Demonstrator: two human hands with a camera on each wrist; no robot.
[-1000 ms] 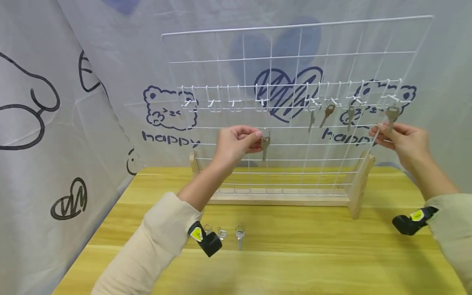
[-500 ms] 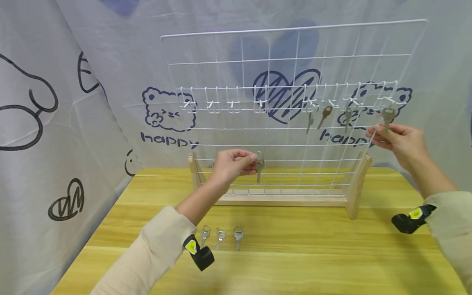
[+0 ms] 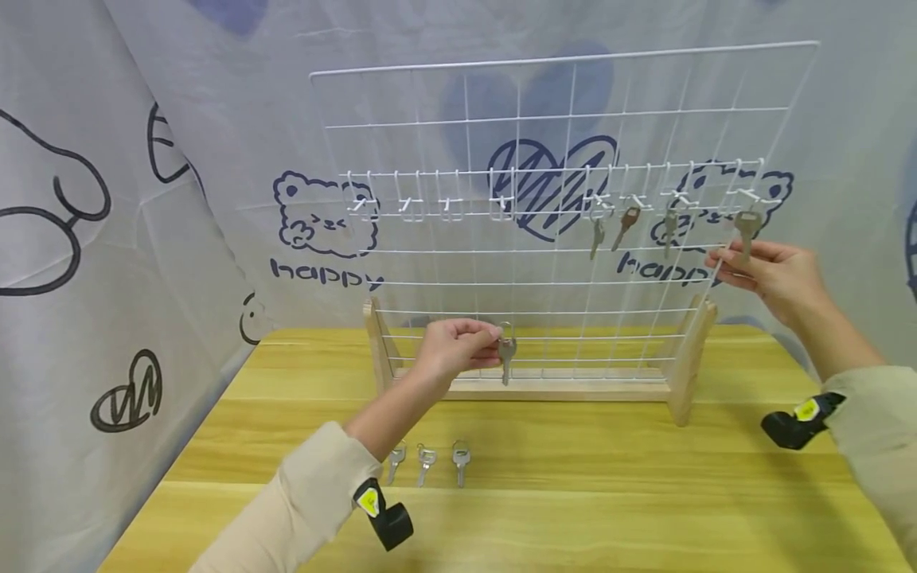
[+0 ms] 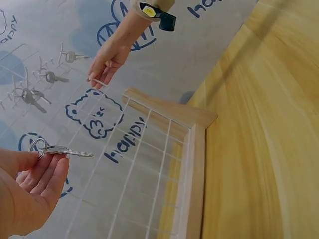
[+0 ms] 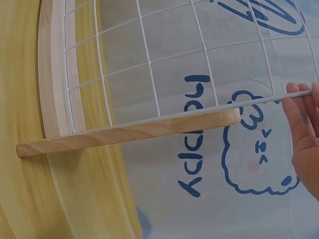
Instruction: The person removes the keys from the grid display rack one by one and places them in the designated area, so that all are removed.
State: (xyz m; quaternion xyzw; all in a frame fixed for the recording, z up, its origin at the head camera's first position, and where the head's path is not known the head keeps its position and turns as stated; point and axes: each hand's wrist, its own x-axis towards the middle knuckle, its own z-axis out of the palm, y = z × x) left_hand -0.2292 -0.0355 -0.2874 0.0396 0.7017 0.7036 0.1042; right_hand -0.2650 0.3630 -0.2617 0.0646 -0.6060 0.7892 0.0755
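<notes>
My left hand [image 3: 458, 348] pinches the ring of a silver key [image 3: 507, 350], which dangles in front of the lower part of a white wire grid [image 3: 519, 282]. In the left wrist view the same key [image 4: 67, 151] sticks out past the fingertips. My right hand [image 3: 774, 274] holds the grid's right edge wire between thumb and fingers; the right wrist view shows this hand [image 5: 304, 124] at the frame wire. Just above it a key [image 3: 748, 224] hangs from the rightmost hook. Several more keys hang to its left, one of them a brown key [image 3: 630, 219].
Bare white hooks [image 3: 407, 205] line the left half of the grid's hook row. A wooden stand [image 3: 688, 374] carries the grid on the wooden table [image 3: 573, 477]. Three silver keys lie in a row at front left, the rightmost key [image 3: 462, 458] fully visible. A printed cloth hangs behind.
My left hand has come down with the key from just below the hook row to the grid's lower part. The right hand stays on the grid's edge.
</notes>
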